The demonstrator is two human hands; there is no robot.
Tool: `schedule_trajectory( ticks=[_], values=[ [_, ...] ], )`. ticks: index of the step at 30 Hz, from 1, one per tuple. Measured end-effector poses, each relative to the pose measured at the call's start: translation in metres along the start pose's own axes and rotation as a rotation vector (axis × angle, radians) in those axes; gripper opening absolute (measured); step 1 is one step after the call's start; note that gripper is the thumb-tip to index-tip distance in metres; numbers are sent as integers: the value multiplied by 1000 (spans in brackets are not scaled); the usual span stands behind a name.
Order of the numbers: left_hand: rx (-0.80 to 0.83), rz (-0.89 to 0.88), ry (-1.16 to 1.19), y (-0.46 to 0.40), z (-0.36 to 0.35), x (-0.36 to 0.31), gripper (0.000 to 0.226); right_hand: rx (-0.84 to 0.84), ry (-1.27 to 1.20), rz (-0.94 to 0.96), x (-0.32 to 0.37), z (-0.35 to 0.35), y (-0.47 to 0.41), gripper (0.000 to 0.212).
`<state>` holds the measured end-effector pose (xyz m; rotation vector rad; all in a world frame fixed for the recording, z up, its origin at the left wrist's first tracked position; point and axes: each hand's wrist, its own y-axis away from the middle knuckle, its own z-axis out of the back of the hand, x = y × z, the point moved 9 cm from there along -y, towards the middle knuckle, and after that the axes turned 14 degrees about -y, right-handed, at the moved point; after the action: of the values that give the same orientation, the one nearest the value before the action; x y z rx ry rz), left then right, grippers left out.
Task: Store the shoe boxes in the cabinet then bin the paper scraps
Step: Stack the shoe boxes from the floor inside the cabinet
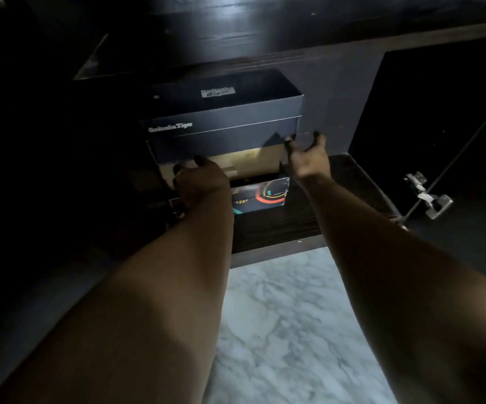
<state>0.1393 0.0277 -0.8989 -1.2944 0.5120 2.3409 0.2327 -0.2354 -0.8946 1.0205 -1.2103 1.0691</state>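
Observation:
A dark blue shoe box (pixel 221 126) with white lettering sits at the top of a stack inside the dark wooden cabinet (pixel 338 91). Under it lies a tan box (pixel 250 163), and at the bottom a box with a coloured pattern (pixel 260 196). My left hand (pixel 199 182) presses against the tan box's front left, fingers curled under the blue box's lower edge. Beside the blue box's right front corner, my right hand (pixel 306 158) has its fingers spread, fingertips touching or nearly touching the corner. No paper scraps are in view.
The cabinet's floor board (pixel 279 228) juts out toward me above a pale marble floor (pixel 279 316). An open door with a metal hinge (pixel 428 196) stands at the right. The left side of the cabinet is too dark to read.

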Motion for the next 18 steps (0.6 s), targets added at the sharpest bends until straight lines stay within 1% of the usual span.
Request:
schedule_trajectory(
  ticks=[1,3,5,6,8,10,12,13,15,18],
  values=[
    [0,-66,-25,17,0,-5,35,-28,54,-26,-9,15,9,70],
    [108,-196,-198,59,-18,-3,35,-42,158,-64,-28,55,34,68],
    [273,-279,-291,101,-45,6,36,4,295,-121,-50,94,60,64],
    [362,-284,-324,122,-61,13,37,20,354,-157,-62,117,77,59],
    [546,-347,-459,178,-89,21,39,3,445,-211,-77,175,111,56],
    [748,-450,-548,247,-116,28,42,-62,501,-310,-93,240,150,60],
    [901,-531,-596,326,-129,32,43,-128,534,-375,-103,309,193,64],
    [957,-590,-599,368,-134,33,44,-178,546,-386,-104,344,217,62],
    [1073,-680,-628,452,-137,42,42,-298,567,-402,-100,413,272,53],
    [1255,-800,-657,580,-120,64,37,-478,600,-447,-88,510,370,45]
  ],
)
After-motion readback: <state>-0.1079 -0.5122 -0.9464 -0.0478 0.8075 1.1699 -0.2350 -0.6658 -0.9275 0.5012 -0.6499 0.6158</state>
